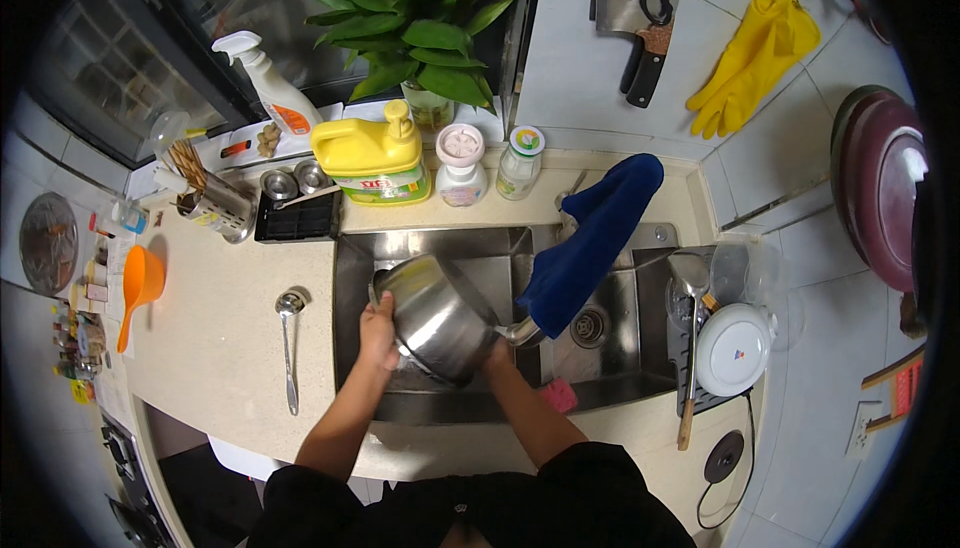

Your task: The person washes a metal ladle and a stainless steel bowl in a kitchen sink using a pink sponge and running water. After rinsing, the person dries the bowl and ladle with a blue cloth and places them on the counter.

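A stainless steel pot point(445, 318) is held tilted over the left basin of the metal sink point(425, 243). My left hand point(378, 336) grips the pot's left side near its small handle, thumb up along the edge. On the lower right of the pot, my right hand point(494, 356) supports it, with most of its fingers hidden behind the metal. The faucet spout point(520, 332) points at the pot's right side, and a dark blue cloth point(595, 238) covers the faucet's length. Near the front edge of the sink, a pink sponge point(557, 396) lies close to my right forearm.
A ladle point(289, 348) lies on the left counter, with an orange scoop point(142, 283) farther left. Behind the sink stand a yellow jug point(370, 158), a pump bottle point(461, 173) and a glass jar point(518, 168). At right are a spatula point(690, 348) and white dish point(733, 350).
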A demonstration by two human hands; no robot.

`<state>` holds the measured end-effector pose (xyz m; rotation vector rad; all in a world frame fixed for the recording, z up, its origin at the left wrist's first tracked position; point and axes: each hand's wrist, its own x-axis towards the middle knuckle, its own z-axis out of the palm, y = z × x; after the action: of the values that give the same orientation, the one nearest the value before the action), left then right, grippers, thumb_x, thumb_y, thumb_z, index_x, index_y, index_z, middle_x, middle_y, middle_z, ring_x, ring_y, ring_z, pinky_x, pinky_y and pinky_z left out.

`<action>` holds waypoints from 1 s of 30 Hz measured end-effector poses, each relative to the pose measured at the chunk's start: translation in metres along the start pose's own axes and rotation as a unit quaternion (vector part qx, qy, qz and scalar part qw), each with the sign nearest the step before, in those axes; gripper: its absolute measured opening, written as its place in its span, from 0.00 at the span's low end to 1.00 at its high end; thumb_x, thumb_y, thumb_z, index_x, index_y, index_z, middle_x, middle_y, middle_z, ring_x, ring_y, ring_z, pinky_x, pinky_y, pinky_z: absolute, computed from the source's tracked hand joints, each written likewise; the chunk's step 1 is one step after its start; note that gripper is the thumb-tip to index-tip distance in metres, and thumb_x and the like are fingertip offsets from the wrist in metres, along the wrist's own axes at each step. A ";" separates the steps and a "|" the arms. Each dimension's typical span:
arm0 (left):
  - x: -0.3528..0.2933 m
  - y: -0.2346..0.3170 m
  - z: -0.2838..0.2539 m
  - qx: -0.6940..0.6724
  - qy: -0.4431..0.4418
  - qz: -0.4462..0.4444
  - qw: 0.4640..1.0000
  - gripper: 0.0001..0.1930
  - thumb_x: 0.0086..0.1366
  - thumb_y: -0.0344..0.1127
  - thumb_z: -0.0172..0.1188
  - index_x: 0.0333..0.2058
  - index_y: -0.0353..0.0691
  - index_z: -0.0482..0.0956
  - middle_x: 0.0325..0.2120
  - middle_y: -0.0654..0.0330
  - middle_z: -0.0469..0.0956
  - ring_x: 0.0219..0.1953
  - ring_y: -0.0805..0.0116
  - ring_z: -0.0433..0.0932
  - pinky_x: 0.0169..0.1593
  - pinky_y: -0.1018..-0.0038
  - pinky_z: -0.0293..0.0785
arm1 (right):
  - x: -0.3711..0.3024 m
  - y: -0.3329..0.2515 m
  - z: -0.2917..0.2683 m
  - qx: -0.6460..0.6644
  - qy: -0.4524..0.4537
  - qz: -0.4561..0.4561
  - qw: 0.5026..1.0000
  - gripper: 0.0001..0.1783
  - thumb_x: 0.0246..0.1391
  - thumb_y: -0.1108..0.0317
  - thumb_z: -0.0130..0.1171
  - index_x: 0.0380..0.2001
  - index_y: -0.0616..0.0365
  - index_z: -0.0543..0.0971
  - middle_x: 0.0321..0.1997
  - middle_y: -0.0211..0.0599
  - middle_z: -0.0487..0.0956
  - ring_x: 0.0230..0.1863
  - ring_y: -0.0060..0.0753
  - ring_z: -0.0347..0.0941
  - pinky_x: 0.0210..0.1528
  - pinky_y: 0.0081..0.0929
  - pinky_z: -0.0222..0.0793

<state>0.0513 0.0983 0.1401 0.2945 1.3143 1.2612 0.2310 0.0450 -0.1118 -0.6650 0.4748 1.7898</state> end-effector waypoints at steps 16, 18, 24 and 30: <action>-0.010 -0.054 0.122 0.188 -0.064 0.083 0.977 0.06 0.59 0.28 0.49 0.34 0.33 0.66 0.28 0.55 0.73 0.28 0.72 0.71 0.31 0.77 0.67 | -0.136 -0.015 0.103 -0.050 0.153 -0.051 0.986 0.22 0.57 0.62 0.27 0.49 0.58 0.65 0.51 0.43 0.66 0.53 0.43 0.62 0.54 0.45 0.59; 0.001 -0.069 0.126 0.226 -0.084 0.114 0.964 0.07 0.58 0.29 0.51 0.33 0.31 0.66 0.29 0.49 0.73 0.29 0.62 0.72 0.32 0.71 0.68 | -0.147 -0.015 0.102 -0.052 0.144 -0.030 0.988 0.21 0.57 0.65 0.28 0.49 0.59 0.64 0.50 0.44 0.67 0.52 0.43 0.64 0.54 0.44 0.60; -0.025 -0.060 0.110 0.430 -0.181 0.224 0.856 0.11 0.56 0.31 0.52 0.34 0.28 0.67 0.28 0.38 0.72 0.33 0.41 0.71 0.35 0.62 0.68 | -0.208 -0.024 0.146 -0.322 0.076 0.092 0.939 0.15 0.54 0.71 0.39 0.45 0.58 0.68 0.44 0.40 0.72 0.43 0.38 0.70 0.46 0.35 0.67; -0.031 -0.057 0.065 0.458 -0.204 0.245 0.830 0.09 0.56 0.31 0.53 0.32 0.31 0.68 0.18 0.42 0.71 0.25 0.41 0.71 0.28 0.60 0.67 | -0.206 -0.064 0.196 -0.737 -0.079 -0.325 0.587 0.10 0.47 0.72 0.50 0.35 0.56 0.75 0.34 0.39 0.74 0.34 0.38 0.72 0.35 0.30 0.67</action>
<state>0.1421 0.0819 0.1339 1.5828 1.4158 0.7854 0.2989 0.0352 0.1717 -1.4799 -1.4703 1.1092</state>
